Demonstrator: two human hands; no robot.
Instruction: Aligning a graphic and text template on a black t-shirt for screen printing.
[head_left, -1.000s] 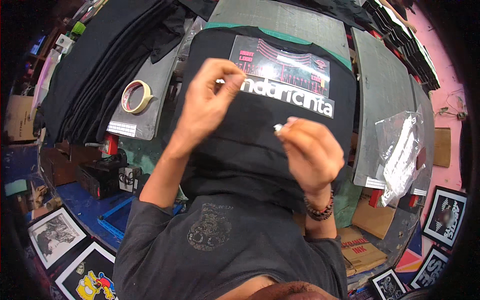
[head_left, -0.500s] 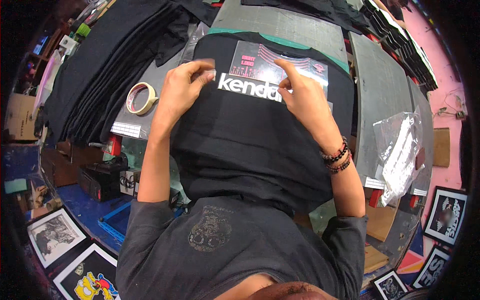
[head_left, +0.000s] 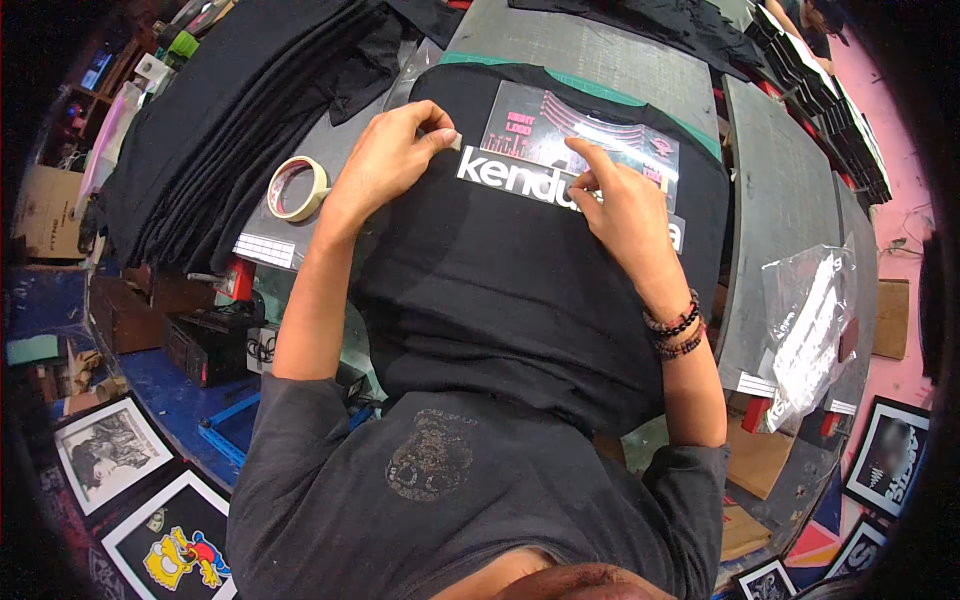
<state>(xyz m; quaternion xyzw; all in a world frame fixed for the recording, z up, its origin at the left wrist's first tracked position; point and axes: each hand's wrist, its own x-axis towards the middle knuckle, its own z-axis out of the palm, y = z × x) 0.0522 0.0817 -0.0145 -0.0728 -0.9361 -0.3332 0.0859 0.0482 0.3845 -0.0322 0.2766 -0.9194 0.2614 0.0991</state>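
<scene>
A black T-shirt (head_left: 520, 290) lies spread in front of me, bearing a clear template sheet (head_left: 530, 110) with pink markings and, over its lower part, a strip of white lettering (head_left: 500, 176). My left hand (head_left: 400, 152) pinches a small whitish piece (head_left: 452, 138), perhaps tape, just beside the strip's left end. My right hand (head_left: 628, 215) rests over the strip and template, index finger extended, thumb and other fingers bent and apart, partly covering the letters.
Left are stacked black garments (head_left: 195, 120) and a tape roll (head_left: 296, 189). Grey boards (head_left: 770, 170) flank the shirt; a plastic-wrapped white transfer (head_left: 805, 335) lies right. Framed prints (head_left: 112, 450) stand at the lower edges. Another person (head_left: 805, 20) is at the top right.
My right hand has moved up from the bare shirt onto the lettering, its index finger now extended. My left hand has shifted away from the letters to the strip's left end.
</scene>
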